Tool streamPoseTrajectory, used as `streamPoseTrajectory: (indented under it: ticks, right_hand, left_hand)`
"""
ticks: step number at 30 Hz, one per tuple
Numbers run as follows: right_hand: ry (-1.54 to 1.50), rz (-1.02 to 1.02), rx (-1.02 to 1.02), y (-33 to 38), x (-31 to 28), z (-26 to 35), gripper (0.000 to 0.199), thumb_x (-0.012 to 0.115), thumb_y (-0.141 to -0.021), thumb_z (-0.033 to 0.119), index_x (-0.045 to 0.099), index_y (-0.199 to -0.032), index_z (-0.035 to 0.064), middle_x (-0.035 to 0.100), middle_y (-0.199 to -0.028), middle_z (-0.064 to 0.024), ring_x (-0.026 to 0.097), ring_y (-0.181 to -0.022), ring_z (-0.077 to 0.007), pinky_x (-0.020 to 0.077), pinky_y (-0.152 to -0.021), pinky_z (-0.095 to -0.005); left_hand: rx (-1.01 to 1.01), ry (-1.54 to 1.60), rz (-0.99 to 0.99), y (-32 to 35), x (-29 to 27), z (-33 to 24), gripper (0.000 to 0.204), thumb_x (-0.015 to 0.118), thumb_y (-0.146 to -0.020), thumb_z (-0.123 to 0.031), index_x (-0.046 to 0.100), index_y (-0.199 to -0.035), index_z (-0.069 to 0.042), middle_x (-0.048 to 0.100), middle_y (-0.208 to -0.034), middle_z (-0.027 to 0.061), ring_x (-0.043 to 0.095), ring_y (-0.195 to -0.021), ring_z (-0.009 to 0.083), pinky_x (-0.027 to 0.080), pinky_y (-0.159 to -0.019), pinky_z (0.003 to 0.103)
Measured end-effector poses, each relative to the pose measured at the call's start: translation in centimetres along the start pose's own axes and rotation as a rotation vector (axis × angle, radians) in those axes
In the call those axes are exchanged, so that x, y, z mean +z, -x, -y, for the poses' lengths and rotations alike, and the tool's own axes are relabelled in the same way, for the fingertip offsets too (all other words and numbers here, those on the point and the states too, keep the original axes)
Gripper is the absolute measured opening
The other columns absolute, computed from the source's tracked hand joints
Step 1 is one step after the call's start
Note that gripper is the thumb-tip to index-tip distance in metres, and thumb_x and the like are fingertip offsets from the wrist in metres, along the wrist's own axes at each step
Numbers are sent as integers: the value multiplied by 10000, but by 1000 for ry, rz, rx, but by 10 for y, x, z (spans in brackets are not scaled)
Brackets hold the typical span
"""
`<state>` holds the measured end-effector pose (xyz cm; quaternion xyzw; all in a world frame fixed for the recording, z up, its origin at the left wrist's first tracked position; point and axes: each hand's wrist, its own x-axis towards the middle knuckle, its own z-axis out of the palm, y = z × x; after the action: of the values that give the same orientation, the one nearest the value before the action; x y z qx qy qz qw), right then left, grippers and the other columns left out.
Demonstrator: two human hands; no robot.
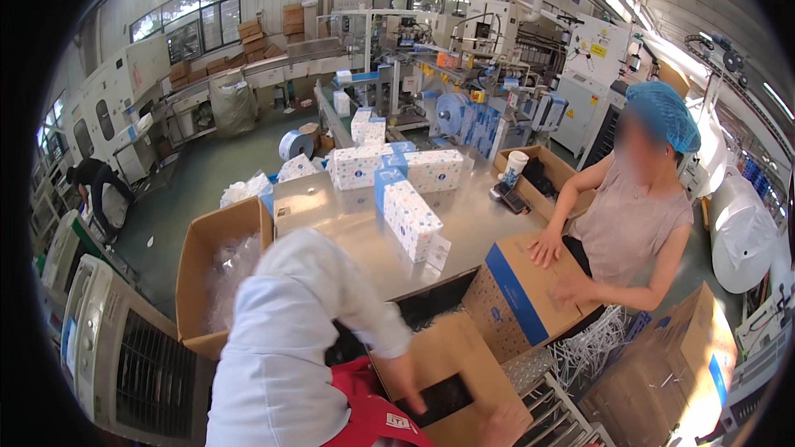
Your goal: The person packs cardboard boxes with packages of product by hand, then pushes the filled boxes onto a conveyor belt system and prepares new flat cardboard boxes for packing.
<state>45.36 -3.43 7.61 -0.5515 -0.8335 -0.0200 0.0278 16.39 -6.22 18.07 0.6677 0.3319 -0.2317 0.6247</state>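
Observation:
A brown cardboard box (472, 348) lies low in front of me, its top flaps folded in around a dark gap. My left hand (406, 382), coming from a white sleeve bent high at the elbow, rests on the left flap beside that gap with its fingers stretched out. At the near right edge of the same box is my right hand (505, 425); blur and the picture's lower edge hide how its fingers are held. Just beyond stands a closed carton (517, 298) with a blue band. A co-worker in a blue hair cover presses both hands on its top.
Ahead is a metal table (331, 223) bearing patterned tissue packs (410, 215). An open carton (195, 273) of clear plastic bags stands left. Another open carton (571, 174) is behind the table's right end, near a white cup (515, 164). Rollers (555, 414) lie at lower right.

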Motion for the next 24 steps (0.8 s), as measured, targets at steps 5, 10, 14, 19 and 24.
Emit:
streamPoseTrajectory:
  ticks: [5, 10, 14, 19, 24]
  right_hand:
    - [-411, -131, -192, 9, -6, 3, 384, 618, -894, 384, 608, -944, 3, 634, -900, -194, 609, -844, -369, 494, -724, -459]
    - [-1294, -431, 383, -41, 23, -31, 236, 527, -979, 216, 580, -1005, -13, 606, -804, -77, 573, -751, -209, 494, -705, -341]
    - [-560, -447, 504, 3, 95, 23, 274, 512, -991, 239, 603, -1074, -6, 645, -934, -71, 595, -848, -183, 495, -769, -299]
    - [-533, -235, 568, -9, 75, 61, 280, 517, -988, 238, 598, -1101, -5, 643, -974, -73, 593, -882, -179, 490, -792, -296]
    - [-941, -223, 772, 23, 13, 38, 288, 522, -986, 237, 593, -1127, -4, 642, -1015, -75, 591, -916, -176, 486, -816, -293]
  left_hand:
    - [25, -696, -855, -16, -30, 31, 670, 511, -837, -658, 627, -1181, -95, 414, -1384, 266, 309, -1358, 377, 271, -1096, 477]
    - [144, -656, -1416, -36, -68, 143, 707, 582, -833, -591, 413, -1435, -261, 226, -1527, 214, 119, -1403, 483, 167, -1115, 573]
    - [208, -685, -1380, -12, -100, 223, 726, 537, -867, -579, 332, -1474, -237, 182, -1529, 238, 170, -1390, 484, 194, -1114, 560]
    - [26, -371, -1336, 23, -112, 256, 763, 530, -879, -573, 246, -1500, -231, 182, -1492, 319, 271, -1350, 483, 256, -1118, 467]
    - [216, 346, -1168, -23, -100, 279, 687, 418, -927, -586, 294, -1482, -200, 240, -1510, 207, 304, -1358, 395, 249, -1125, 464]
